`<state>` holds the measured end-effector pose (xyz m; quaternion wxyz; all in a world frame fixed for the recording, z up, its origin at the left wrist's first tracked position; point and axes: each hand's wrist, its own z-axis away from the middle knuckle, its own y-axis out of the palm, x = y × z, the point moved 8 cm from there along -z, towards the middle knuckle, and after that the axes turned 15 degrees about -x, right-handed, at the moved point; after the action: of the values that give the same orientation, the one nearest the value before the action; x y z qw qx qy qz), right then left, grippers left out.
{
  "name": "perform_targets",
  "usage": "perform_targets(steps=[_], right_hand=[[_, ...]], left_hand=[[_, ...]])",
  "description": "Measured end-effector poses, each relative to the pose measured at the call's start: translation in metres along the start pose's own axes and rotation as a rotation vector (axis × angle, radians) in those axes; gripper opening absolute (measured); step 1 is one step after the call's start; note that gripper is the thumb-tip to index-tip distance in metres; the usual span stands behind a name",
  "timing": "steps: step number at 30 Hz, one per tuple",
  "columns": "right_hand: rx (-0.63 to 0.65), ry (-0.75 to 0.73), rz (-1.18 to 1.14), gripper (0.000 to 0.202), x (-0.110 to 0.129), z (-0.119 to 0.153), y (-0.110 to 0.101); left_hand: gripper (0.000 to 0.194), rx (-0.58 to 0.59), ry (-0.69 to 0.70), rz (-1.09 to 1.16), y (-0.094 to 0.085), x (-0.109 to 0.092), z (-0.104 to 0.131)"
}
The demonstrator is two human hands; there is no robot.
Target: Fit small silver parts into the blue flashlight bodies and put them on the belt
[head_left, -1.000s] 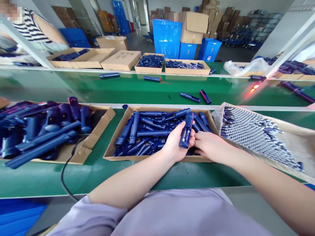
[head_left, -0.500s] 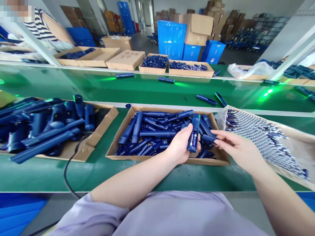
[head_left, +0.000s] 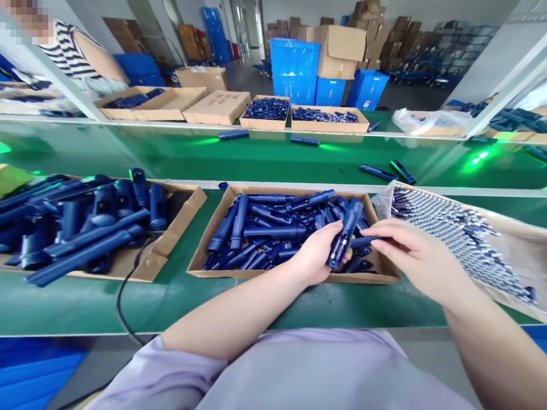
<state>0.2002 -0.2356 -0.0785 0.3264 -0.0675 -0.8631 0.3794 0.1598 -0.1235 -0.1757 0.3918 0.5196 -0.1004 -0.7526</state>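
My left hand is wrapped round a dark blue tube-shaped housing, tilted with its upper end to the right. A slot near its lower end shows shiny parts inside. My right hand pinches a slim dark blue piece between thumb and fingers, close beside the housing; its exact kind I cannot make out. Both hands are over a shallow cardboard box filled with similar blue housings.
On the left, a cardboard tray holds larger blue casings; a black cable runs past it. At right stands a box of small silvery parts. Behind is a green conveyor with blue tubes, some glowing green. A person is at far left.
The housing in my left hand has tilted, its top now leaning right. My right hand still pinches the slim piece beside it. Tubes on the conveyor have shifted to the right.
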Motion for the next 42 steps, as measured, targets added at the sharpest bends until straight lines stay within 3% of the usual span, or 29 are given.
perform_targets(steps=[3,8,14,24,31,37,42], right_hand=[[0.113,-0.037,0.03,0.019,0.011,-0.008,0.001],[0.262,-0.31,0.008,0.024,0.043,-0.011,0.024],[0.242,-0.233,-0.013,0.024,0.041,-0.01,0.032],[0.152,-0.156,-0.01,0.019,0.033,-0.004,0.033],[-0.17,-0.269,0.124,0.021,0.038,0.002,0.023],[-0.224,-0.3,0.141,0.017,0.034,0.008,0.025],[-0.296,-0.314,0.218,0.027,0.036,0.013,0.022]], left_hand=[[0.018,0.075,-0.001,-0.009,0.008,0.0,0.005],[0.022,0.169,0.005,0.054,0.015,-0.002,0.01],[0.024,0.237,0.024,0.006,0.016,0.0,0.01],[0.026,0.21,0.024,0.034,0.013,-0.003,0.008],[0.02,0.202,0.017,0.067,0.013,-0.004,0.008],[0.02,0.133,-0.013,0.129,0.01,-0.002,0.007],[0.042,0.074,-0.063,0.046,0.005,0.004,0.003]])
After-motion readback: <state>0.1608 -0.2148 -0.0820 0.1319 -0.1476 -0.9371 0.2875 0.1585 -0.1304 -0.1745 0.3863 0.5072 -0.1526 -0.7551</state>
